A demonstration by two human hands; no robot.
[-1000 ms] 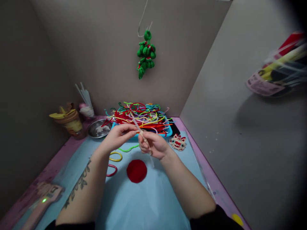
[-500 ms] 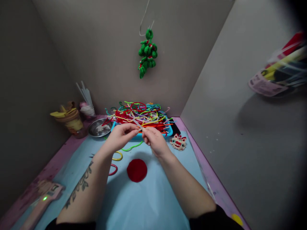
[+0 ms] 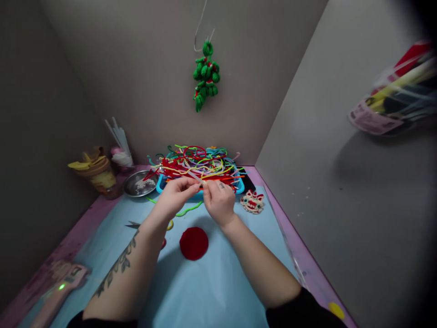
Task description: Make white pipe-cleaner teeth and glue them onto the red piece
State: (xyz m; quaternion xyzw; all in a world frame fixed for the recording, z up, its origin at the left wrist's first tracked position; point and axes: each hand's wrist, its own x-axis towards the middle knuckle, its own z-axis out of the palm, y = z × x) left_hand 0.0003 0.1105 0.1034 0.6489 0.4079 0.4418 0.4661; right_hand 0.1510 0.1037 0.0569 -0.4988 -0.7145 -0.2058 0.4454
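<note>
Fingers (image 3: 187, 193) of left hand (image 3: 171, 195) and right hand (image 3: 220, 203) pinched a stick (image 3: 195, 176) at their tips, a disc (image 3: 194, 243) below them, apparently mid-winding, the next turn calling for steady hold.

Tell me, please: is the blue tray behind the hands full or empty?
Full: colourful strands pile above the rim of the blue tray, hiding its bottom.
</note>
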